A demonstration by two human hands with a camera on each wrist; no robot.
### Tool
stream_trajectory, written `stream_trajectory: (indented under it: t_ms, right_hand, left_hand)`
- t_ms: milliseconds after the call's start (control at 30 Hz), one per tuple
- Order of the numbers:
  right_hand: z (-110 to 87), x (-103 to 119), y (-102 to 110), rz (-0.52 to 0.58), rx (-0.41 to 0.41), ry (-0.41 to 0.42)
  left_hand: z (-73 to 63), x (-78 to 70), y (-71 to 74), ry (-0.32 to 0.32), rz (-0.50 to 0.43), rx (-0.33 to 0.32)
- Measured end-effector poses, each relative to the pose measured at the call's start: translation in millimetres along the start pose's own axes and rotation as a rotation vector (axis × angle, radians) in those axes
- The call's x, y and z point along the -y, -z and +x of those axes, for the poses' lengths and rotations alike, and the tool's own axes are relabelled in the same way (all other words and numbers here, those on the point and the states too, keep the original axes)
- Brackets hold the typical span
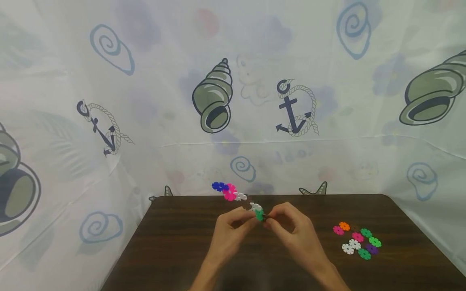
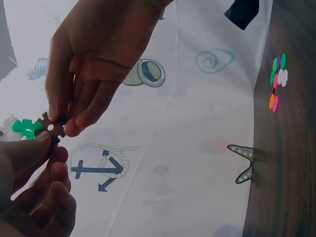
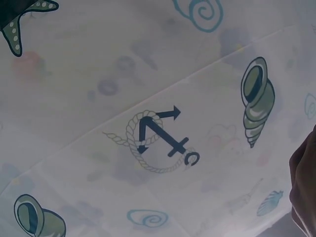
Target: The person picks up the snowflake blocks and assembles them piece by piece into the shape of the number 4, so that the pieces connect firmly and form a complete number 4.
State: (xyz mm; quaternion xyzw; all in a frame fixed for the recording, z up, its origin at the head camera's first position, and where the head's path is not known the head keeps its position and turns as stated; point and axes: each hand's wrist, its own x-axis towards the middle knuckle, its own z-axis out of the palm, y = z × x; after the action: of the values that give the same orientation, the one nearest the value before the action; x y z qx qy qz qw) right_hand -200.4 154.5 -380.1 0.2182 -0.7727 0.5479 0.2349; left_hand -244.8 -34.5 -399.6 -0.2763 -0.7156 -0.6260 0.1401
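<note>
A chain of flower-shaped notched discs extends up and left from my hands in the head view, with a blue disc (image 1: 220, 186), a pink disc (image 1: 229, 192) and a white disc (image 1: 240, 196) at its far end. Nearer are another white disc (image 1: 255, 206) and a green disc (image 1: 259, 215). My left hand (image 1: 231, 232) pinches the chain at the green disc between thumb and fingers. With thumb and fingertips my right hand (image 1: 296, 236) pinches a brown disc (image 2: 51, 127), which meets the green one in the left wrist view. A small dark piece shows by the left thumb.
Several loose discs lie on the dark wooden table (image 1: 174, 242) to the right, including an orange disc (image 1: 344, 226), a purple disc (image 1: 372, 248) and a green one. Behind the table hangs a white curtain (image 1: 164, 81) printed with shells and anchors.
</note>
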Motion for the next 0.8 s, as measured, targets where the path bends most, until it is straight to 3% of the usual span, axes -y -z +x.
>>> stream_trajectory:
  t_ms: [267, 400, 600, 800]
  right_hand:
    - [-7.5, 6, -3, -0.064, -0.005, -0.03]
    - [-10.4, 6, 6, -0.16, -0.023, -0.067]
    - [-19.2, -4, 33, -0.39, -0.038, -0.154]
    - [-30.8, -26, 82, -0.528, 0.043, -0.246]
  left_hand:
    - [-7.0, -4.7, 4.2, 0.017, 0.054, 0.054]
    - [-7.9, -5.5, 3.1, 0.016, 0.055, 0.061]
    - [-8.9, -3.8, -0.2, 0.019, 0.061, 0.067]
    - [-9.9, -2.8, -3.3, -0.011, 0.065, 0.069]
